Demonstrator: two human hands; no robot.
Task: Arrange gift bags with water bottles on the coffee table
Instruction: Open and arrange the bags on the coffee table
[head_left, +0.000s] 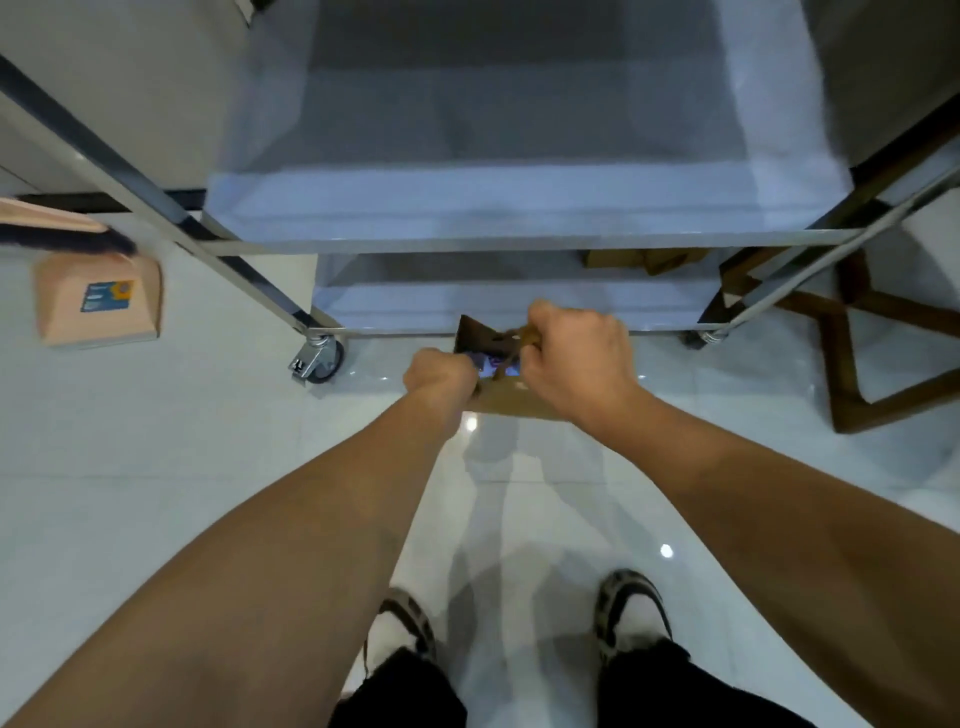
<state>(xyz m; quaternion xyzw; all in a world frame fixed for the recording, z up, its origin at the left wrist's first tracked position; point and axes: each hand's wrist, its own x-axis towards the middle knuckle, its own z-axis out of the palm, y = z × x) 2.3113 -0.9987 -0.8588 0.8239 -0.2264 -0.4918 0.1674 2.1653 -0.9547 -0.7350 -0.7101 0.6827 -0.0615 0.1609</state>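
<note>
- My right hand (576, 358) is curled into a fist around the twisted handles (519, 340) of a brown paper bag (511, 400); the back of the hand faces up and the knuckles point away from me.
- My left hand (439, 371) is also curled, and it grips the left edge of the bag opening. The fingers are hidden under the hand, so I cannot tell exactly how they lie.
- Both my forearms are stretched forward and down, and they come together toward the bag in the middle of the view.
- The bag is held between my two hands above the floor (208, 467), just in front of the lower shelf of a metal cart (519, 241). It is open at the top, and something bluish-purple (493, 366) shows inside; it is too blurred to say what it is.
- On the lower shelf of the cart, to the right, lies more brown paper (644, 260).
- The cart stands on wheels (319, 358); one wheel is near my left hand.
- To the right of the cart stands a dark wooden frame (852, 364) on the floor.
- Far to the left lies a pink dustpan (98, 299) with a blue label, and a brush (67, 239) is above it.
- Below, my two feet in sandals (631, 608) stand on the shiny white tiles.
</note>
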